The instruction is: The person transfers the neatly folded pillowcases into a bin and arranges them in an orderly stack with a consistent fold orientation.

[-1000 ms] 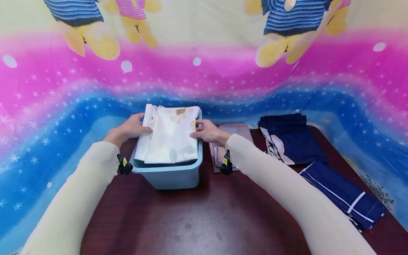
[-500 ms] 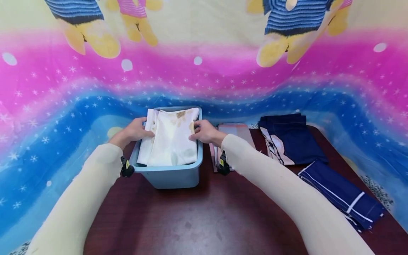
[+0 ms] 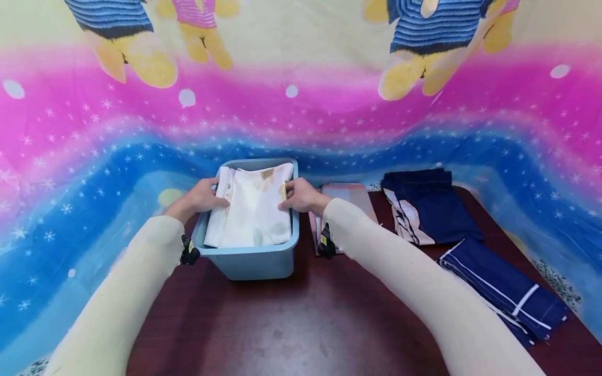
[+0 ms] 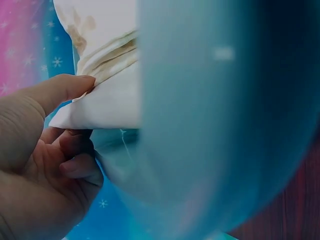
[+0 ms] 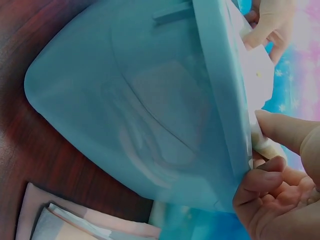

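Observation:
A folded white cloth (image 3: 254,209) with a faint tan and grey floral print lies inside a blue-grey plastic bin (image 3: 261,263), its top near the rim. My left hand (image 3: 201,195) pinches the cloth's left edge, thumb on top and fingers beneath, as the left wrist view shows with the cloth (image 4: 100,107) between them. At the opposite edge my right hand (image 3: 303,195) pinches the cloth between thumb and fingers, close by the bin's right rim. In the right wrist view the bin's wall (image 5: 145,100) hides most of the cloth.
Right of the bin lies a folded pink and grey checked cloth (image 3: 350,190), partly behind my right forearm. Farther right are a folded navy cloth (image 3: 437,206) and a navy cloth with white stripes (image 3: 512,287). A patterned curtain (image 3: 301,120) hangs behind the dark wooden table (image 3: 282,324).
Both hands have lowered the white cloth from above the rim down into the bin. The bin's back rim now shows behind it, and the left hand has shifted slightly right.

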A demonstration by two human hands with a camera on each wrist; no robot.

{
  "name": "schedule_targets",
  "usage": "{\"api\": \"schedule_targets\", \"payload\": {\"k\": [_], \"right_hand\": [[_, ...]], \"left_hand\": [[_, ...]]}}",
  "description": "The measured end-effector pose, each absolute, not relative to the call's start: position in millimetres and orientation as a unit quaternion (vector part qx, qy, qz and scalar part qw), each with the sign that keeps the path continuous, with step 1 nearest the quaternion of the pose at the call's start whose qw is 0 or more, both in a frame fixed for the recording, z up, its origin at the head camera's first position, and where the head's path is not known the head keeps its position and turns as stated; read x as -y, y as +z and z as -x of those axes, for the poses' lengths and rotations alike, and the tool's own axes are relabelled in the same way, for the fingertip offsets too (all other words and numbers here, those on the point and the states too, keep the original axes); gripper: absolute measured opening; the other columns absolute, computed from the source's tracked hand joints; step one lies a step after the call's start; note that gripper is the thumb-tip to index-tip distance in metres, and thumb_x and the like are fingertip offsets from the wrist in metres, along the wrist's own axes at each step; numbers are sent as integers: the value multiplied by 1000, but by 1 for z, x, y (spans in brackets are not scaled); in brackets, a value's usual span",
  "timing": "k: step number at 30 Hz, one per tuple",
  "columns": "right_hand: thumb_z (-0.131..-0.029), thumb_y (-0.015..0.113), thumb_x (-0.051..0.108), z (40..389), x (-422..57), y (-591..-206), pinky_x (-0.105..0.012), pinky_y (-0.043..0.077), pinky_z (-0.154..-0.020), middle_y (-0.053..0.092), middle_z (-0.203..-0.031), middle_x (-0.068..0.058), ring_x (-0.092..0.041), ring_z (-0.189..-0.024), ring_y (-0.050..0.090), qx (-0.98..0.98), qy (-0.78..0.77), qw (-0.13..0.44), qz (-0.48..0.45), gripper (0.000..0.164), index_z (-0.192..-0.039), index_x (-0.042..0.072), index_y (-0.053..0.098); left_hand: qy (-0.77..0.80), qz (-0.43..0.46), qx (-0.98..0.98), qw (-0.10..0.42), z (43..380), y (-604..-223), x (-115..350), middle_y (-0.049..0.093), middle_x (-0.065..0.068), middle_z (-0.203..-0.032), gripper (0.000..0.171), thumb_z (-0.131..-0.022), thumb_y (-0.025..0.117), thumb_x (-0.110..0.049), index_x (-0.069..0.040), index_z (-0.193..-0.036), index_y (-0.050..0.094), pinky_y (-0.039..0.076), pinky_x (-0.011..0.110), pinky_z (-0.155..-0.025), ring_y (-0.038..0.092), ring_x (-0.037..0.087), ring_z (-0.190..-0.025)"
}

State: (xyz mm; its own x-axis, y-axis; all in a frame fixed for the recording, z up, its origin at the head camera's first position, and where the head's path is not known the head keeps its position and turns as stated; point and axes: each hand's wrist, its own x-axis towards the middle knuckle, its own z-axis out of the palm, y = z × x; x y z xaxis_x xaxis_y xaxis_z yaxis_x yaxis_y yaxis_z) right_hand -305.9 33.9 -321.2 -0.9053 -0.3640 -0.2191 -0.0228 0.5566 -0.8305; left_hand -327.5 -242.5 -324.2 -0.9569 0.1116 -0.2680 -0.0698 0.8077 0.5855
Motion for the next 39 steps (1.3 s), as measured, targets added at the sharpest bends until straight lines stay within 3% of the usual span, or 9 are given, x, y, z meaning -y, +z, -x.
{"api": "schedule_targets", "payload": {"k": [9,17,23,26,30,39], "right_hand": [[-92,73,9,308,-31,-322,-40,52,-103,64,-127,-16,-23,-117,61,-881,-427,172,108,51,-139,0,56],[-92,73,8,306,-31,-322,-36,51,-95,62,-112,-11,-19,-102,56,-881,-429,167,109,44,-134,1,60],[-99,65,19,303,-34,-320,-41,51,-103,64,-134,-14,-25,-120,61,-881,-430,159,116,40,-135,3,62],[-102,59,24,302,-36,-320,-39,52,-96,64,-134,-13,-23,-109,62,-879,-433,162,118,36,-132,4,65],[-104,57,27,302,-37,-320,-34,50,-85,67,-127,-12,-20,-99,59,-875,-439,166,117,36,-130,4,66],[-104,56,29,301,-38,-322,-43,50,-104,67,-127,-12,-27,-125,60,-870,-448,163,124,36,-130,6,66]], "left_hand": [[299,-15,-943,147,325,-325,240,39,33,-154,84,-99,64,-18,1,-161,10,45,59,-108,48,48,-136],[283,-7,-947,150,325,-324,237,41,33,-152,84,-99,64,-18,2,-160,11,46,58,-108,51,47,-134],[277,-26,-952,128,321,-324,238,56,30,-137,60,-100,62,-17,0,-151,35,46,58,-107,57,43,-125],[281,-42,-951,119,320,-324,239,61,29,-130,50,-101,60,-16,0,-144,43,47,58,-105,61,42,-119],[281,-47,-952,114,320,-324,240,61,29,-131,48,-101,59,-18,0,-143,44,48,58,-104,61,41,-119],[283,-31,-951,120,319,-324,240,51,31,-141,49,-103,56,-24,-1,-145,43,47,60,-105,55,45,-126]]}}
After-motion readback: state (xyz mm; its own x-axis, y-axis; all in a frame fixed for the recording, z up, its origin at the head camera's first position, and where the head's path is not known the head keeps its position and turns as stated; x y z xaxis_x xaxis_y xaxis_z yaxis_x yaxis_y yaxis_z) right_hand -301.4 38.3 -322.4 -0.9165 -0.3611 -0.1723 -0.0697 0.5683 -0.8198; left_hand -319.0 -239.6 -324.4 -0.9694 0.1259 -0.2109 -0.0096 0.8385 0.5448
